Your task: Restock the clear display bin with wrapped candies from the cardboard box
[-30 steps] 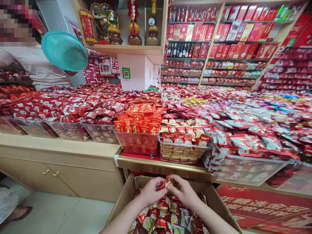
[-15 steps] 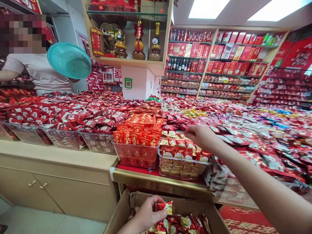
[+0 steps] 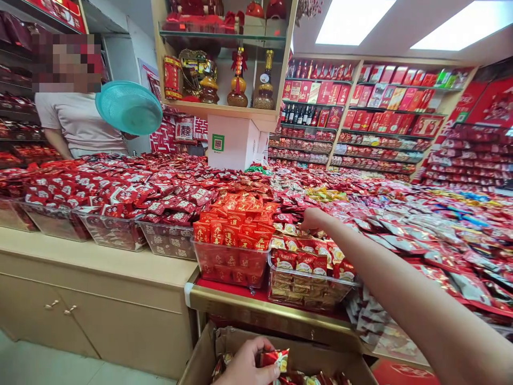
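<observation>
My left hand [image 3: 256,361] pinches a small red-and-gold wrapped candy packet [image 3: 276,359] between thumb and fingers. It is just above an open cardboard box [image 3: 340,357] that holds more packets of the same look. My right hand [image 3: 315,219] reaches over the back of a clear plastic bin [image 3: 308,291] filled with rows of red-and-gold durian candy packets [image 3: 305,262]. Its fingers are curled down among the packets at the rear, and their tips are hidden, so what they hold cannot be made out.
Left of the durian bin stands a bin of orange-red packets [image 3: 232,262]. More clear bins [image 3: 168,240] line the counter [image 3: 100,262]. Heaps of wrapped sweets [image 3: 401,214] spread to the right. Behind the counter a person [image 3: 80,117] stands near a turquoise basket [image 3: 128,107].
The view has shifted, so the scene sits slightly further right and lower. My right hand has dipped at the back of the bin. The left hand still holds its packet.
</observation>
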Tool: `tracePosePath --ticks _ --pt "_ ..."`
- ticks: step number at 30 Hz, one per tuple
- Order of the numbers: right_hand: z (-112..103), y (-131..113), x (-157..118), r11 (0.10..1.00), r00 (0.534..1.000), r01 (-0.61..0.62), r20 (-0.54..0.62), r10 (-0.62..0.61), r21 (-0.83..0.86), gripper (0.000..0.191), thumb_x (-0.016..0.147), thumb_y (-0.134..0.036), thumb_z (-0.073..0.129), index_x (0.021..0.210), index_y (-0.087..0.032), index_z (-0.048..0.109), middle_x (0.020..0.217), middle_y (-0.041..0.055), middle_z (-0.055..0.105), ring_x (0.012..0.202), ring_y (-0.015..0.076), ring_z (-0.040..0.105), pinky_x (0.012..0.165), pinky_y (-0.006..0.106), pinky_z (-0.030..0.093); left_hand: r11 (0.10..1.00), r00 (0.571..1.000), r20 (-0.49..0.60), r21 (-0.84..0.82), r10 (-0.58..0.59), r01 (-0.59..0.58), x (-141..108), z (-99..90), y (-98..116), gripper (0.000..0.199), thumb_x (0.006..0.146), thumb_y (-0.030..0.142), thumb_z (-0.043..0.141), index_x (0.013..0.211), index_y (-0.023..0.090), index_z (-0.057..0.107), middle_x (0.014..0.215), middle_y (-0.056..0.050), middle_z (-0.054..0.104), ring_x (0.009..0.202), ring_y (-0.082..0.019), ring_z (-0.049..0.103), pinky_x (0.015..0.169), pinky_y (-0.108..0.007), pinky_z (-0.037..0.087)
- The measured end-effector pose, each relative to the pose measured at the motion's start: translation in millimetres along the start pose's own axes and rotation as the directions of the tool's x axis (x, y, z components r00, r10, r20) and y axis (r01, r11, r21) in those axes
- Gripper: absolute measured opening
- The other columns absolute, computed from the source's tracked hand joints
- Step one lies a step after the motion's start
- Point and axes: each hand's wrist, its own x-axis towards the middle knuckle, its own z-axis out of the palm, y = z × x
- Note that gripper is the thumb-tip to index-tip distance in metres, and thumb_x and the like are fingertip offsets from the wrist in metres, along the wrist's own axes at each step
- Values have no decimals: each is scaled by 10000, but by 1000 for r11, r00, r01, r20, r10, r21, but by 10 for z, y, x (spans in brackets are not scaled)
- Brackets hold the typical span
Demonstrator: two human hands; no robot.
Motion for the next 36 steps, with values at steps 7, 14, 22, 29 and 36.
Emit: tracePosePath --ticks 7,14,22,29,36 --pt "-92 110 -35 999 999 -10 -37 8 -35 294 688 -355 479 644 -116 644 624 88 635 537 150 568 502 225 411 997 995 100 -65 -24 31 -32 28 126 199 556 194 552 738 142 490 588 58 434 554 -75 361 526 -187 311" --pt "-133 328 -182 983 997 -22 -81 8 -180 183 610 -228 555 670 -96 666 719 134 637 690 241 574 564 283 405 999 994 109 -38 -30 34 -15 41 82 182 552 173 542 725 138 498 573 61 438 550 -72 361 510 -183 294" --pt "-17 287 -204 990 998 51 -19 -54 -133 147 602 -239 581 696 -172 673 708 62 652 636 176 573 532 232 399 997 993 113 -64 -35 42 32 68 -33 203 544 173 570 734 144 504 574 64 441 547 -71 369 515 -184 302" --pt "-37 223 -170 991 987 123 -100 -128 -51 221 650 -310 538 744 -153 661 730 64 643 649 177 559 524 235 376 998 994 91 21 -57 55 29 65 -116 251 557 264 605 779 164 547 632 43 517 577 -90 422 540 -194 329" --pt "5 128 -144 968 967 245 -92 -239 60 236 623 -288 565 826 -195 640 771 0 650 665 134 554 529 195 377 995 994 95 89 -47 39 24 56 -154 279 559 315 614 798 179 573 708 28 567 632 -109 448 562 -198 334"
